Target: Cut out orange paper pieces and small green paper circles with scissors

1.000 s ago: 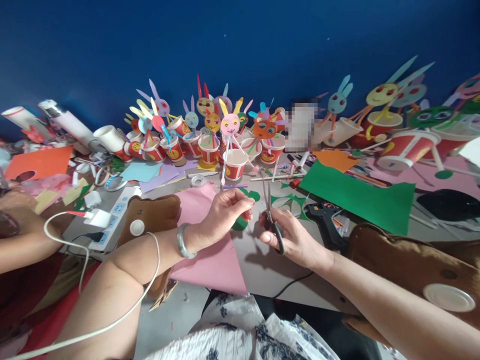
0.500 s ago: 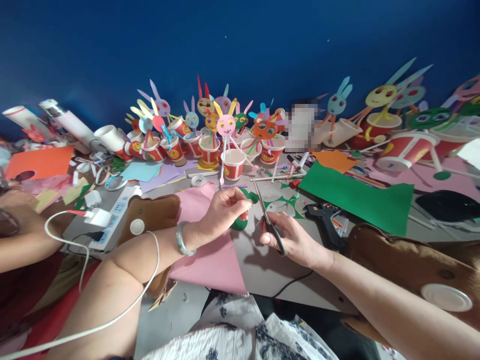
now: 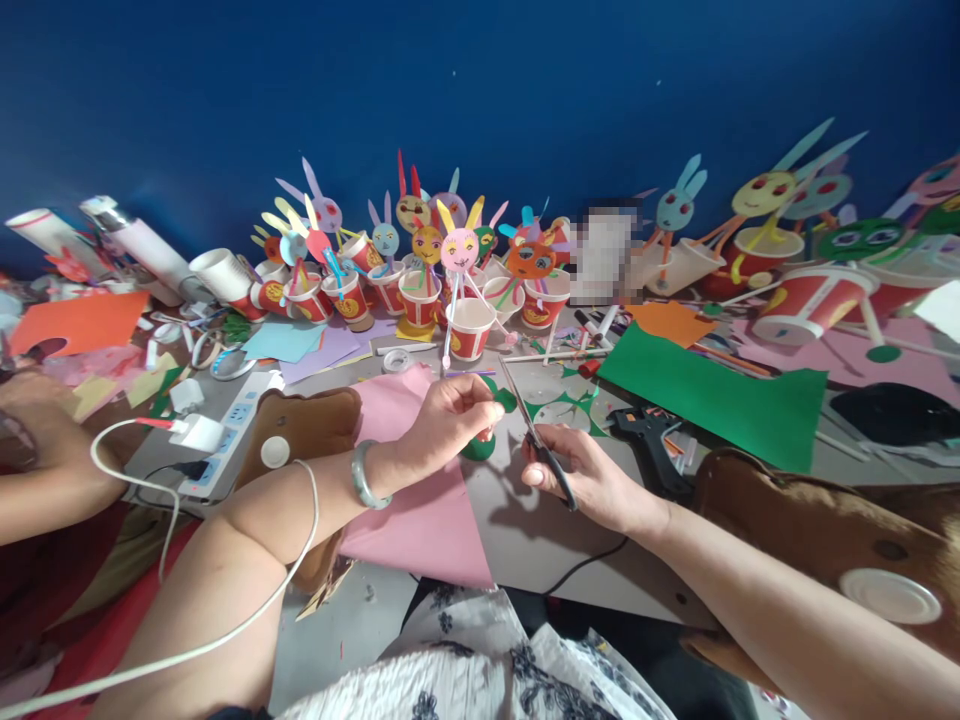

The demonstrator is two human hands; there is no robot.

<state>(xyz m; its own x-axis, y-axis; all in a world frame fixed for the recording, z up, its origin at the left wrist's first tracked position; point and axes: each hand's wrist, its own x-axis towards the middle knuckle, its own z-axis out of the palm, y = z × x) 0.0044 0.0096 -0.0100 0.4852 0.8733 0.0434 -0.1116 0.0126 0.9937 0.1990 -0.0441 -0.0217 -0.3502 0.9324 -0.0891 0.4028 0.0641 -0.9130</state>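
Between thumb and fingertips, my left hand (image 3: 455, 412) pinches a small rounded piece of green paper (image 3: 505, 400). My right hand (image 3: 581, 475) is closed around the black handles of a pair of scissors (image 3: 534, 435), whose blades point up and away, just right of the green piece. Below my left fingers, a larger green paper shape (image 3: 478, 449) shows in part; whether it is held too I cannot tell. Under my left wrist lies a pink sheet (image 3: 420, 530). Green paper offcuts with round holes (image 3: 570, 408) rest beyond the scissors.
Several red and white paper cups (image 3: 470, 330) with paper animal faces line the back. A black glue gun (image 3: 651, 440) and a green sheet (image 3: 712, 395) lie to the right. At left are a power strip (image 3: 236, 430), a white cable (image 3: 247, 625) and another person's arm (image 3: 52, 470).
The scissors and the green piece have shifted very slightly against each other. Both hands keep nearly the same place and hold.
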